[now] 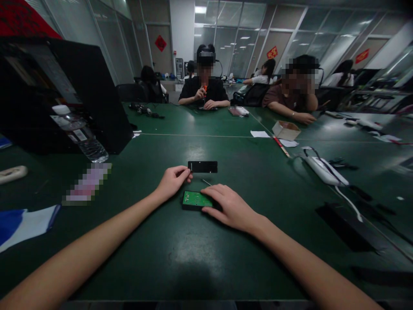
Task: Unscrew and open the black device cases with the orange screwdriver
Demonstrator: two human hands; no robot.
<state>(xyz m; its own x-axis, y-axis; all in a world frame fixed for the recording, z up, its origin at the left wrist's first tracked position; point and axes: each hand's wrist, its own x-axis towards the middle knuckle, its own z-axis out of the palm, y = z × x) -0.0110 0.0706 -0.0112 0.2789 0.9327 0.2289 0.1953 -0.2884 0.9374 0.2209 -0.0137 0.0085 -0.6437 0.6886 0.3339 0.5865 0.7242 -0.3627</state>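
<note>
Near the middle of the table, my left hand (pixel 176 181) pinches the left end of a flat black rectangular cover (pixel 204 167), which is held slightly above the surface. Closer to me is a shallow black case (pixel 192 207) with a green circuit board (pixel 195 198) exposed inside it. The thumb and fingers of my right hand (pixel 227 206) grip the right end of this case and hide part of the board. A thin metal rod (pixel 207 182) shows just beyond my right fingers; its other end is hidden.
On the left, a clear plastic bottle (pixel 80 133) leans beside a big black computer case (pixel 64 86). A white power strip (pixel 324 170) with cables is at right, near a small open box (pixel 286 130). Two people sit across the green table (pixel 155 258); one holds an orange-handled tool (pixel 204 89).
</note>
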